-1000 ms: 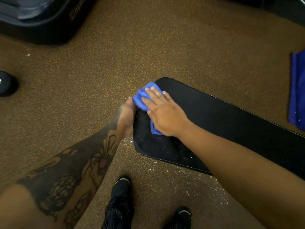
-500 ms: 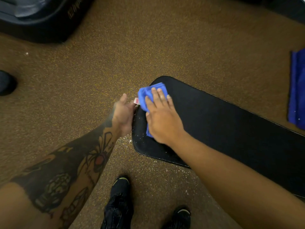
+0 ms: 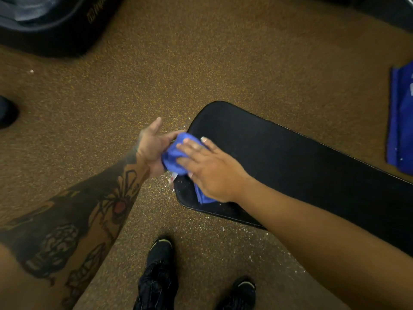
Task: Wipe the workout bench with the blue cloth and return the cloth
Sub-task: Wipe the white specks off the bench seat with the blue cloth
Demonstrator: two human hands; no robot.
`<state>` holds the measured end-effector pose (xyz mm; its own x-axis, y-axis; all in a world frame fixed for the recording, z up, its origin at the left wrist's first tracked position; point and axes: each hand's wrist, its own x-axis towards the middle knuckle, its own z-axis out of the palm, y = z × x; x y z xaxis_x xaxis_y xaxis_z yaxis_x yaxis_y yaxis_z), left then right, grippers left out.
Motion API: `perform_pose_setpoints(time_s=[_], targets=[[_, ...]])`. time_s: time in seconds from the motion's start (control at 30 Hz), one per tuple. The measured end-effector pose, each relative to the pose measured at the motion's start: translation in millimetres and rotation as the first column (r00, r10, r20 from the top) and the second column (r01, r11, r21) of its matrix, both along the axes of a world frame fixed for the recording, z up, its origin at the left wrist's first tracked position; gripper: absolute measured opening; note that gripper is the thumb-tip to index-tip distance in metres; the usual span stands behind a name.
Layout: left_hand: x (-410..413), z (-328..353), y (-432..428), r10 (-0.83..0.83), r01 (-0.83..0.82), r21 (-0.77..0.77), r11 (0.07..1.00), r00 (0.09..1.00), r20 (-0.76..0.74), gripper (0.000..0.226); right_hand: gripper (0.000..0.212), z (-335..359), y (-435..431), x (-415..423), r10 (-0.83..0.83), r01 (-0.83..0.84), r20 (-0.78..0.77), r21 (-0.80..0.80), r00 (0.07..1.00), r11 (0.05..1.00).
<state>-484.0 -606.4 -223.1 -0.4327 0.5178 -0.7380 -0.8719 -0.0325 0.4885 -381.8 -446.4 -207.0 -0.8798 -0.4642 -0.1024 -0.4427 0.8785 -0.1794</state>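
Left hand point(image 3: 154, 148): palm now turned up at the bench's end, fingers loosely open, cupped under the cloth; earlier it gripped the bench edge.
Blue cloth point(image 3: 176, 156): bunched at the edge, partly off the pad, pushed leftward since before.
Right hand point(image 3: 210, 168): flat, fingers extended, pressing the cloth.
Workout bench point(image 3: 301, 162): black pad, white specks near its end.
Floor point(image 3: 201, 63): brown, specks scattered beside the bench.

A gym: speckled brown rubber flooring point(image 3: 245, 63) runs underfoot, a black padded workout bench point(image 3: 301, 157) stands low on it, and the dark base of an exercise machine point(image 3: 51, 25) sits at the top left
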Motion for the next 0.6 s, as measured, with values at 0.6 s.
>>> perform_pose_setpoints(time_s=[0.6], targets=[[-6.3, -5.3, 16.5, -0.216, 0.184, -0.181, 0.966, 0.960, -0.176, 0.060, 0.046, 3.0, -4.2, 13.3, 0.183, -0.184, 0.016, 0.035, 0.983, 0.982]])
